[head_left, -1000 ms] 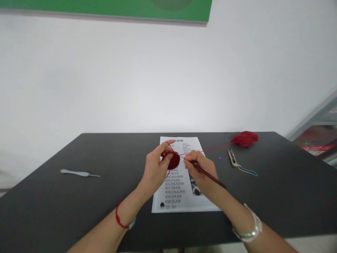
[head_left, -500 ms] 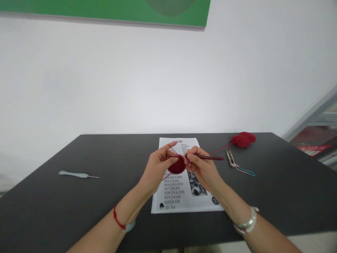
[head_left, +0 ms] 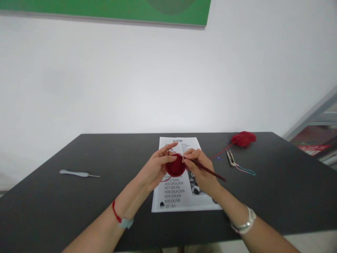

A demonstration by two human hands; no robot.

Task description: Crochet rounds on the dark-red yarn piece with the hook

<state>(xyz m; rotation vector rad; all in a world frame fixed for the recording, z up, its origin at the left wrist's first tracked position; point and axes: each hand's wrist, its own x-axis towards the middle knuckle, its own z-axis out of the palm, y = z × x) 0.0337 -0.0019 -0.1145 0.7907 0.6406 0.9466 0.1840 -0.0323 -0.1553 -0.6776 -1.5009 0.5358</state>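
Observation:
Held between the thumb and fingers of my left hand [head_left: 157, 164] is a round dark red crochet piece [head_left: 175, 166]. Red yarn loops over the raised index finger of that hand. My right hand [head_left: 201, 171] grips a dark red crochet hook [head_left: 207, 170], its handle slanting down to the right. The hook's tip is at the piece's right upper edge, mostly hidden by the fingers. A strand runs from behind my right hand to a ball of red yarn [head_left: 243, 139] at the back right.
Under my hands lies a printed pattern sheet [head_left: 171, 205] on the black table [head_left: 118, 151]. Thread snips [head_left: 230, 157] with a cord loop and a small purple clip [head_left: 219, 159] lie at right. Another hook with a pale grey handle [head_left: 75, 173] rests at left.
The hook has swung from nearly level to slanting down at its handle end, uncovering the purple clip. The crochet piece now shows more of its round face.

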